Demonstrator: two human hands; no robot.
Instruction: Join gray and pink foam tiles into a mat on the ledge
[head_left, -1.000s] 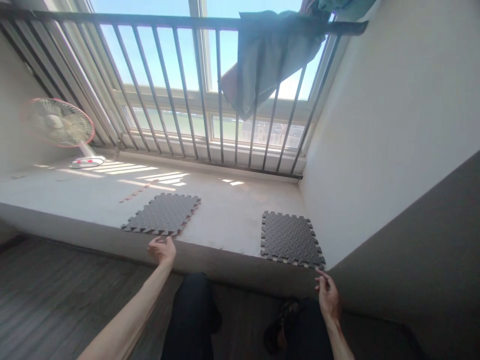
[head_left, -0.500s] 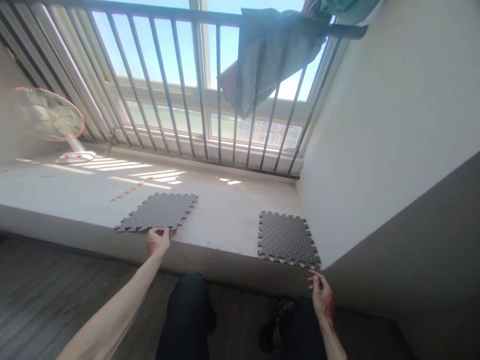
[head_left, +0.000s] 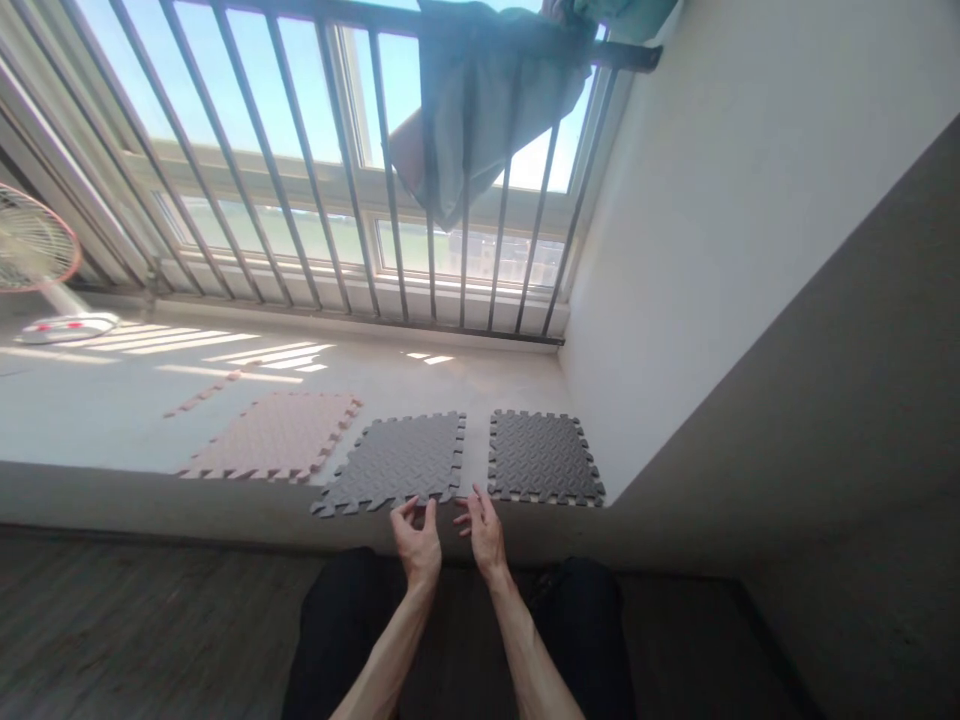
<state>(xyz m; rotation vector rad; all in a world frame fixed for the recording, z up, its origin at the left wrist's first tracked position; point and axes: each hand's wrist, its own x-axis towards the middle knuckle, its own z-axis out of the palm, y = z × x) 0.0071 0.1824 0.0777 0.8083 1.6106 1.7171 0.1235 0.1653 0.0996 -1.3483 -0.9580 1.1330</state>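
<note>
Between the thumb and fingers of my left hand (head_left: 417,545) is the front edge of a dark grey foam mat tile (head_left: 405,457) with jigsaw edges. This tile is held out at the ledge's front edge. My right hand (head_left: 484,530) has its fingers apart and reaches toward the tile's front right corner; whether it touches the corner I cannot tell. A second dark grey foam tile (head_left: 541,452) lies flat on the ledge to the right, with a narrow gap between the two. To the left lies a pink foam tile (head_left: 274,435).
The pale ledge (head_left: 112,410) runs below a barred window railing (head_left: 315,270), with cloth (head_left: 480,110) hung over its bar. A fan (head_left: 34,240) stands at the far left. A white wall (head_left: 675,250) closes the right side. My knees are below the ledge.
My left hand has carried the grey tile to the right, close to the other grey tile, uncovering the pink one. My right hand has moved left beside it. The view has shifted right.
</note>
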